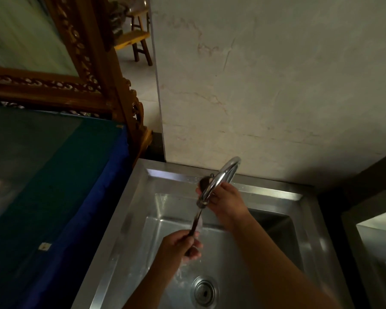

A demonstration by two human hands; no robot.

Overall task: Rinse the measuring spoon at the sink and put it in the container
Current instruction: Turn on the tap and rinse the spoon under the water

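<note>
The scene is filled by a steel sink (129,219) set against a pale wall (276,85), with a blue-edged table (54,186) to its left and a carved wooden frame (94,63) behind that. A drain (205,291) is seen in the basin floor. A curved tap (218,179) is arched over the basin, and water is seen running from its spout.

The task is judged to be at the rinsing step: the spoon (195,224) is held under the stream, so rinsing is under way but not shown finished. The container is not in view, and the putting away is left to be done.

The left hand (181,246) is closed around the lower end of the dark, slender spoon, over the basin and wetted by the stream. The right hand (225,201) is placed at the spout, fingers curled about a dark rounded part, perhaps the spoon's bowl; how tightly it is closed cannot be told.
</note>
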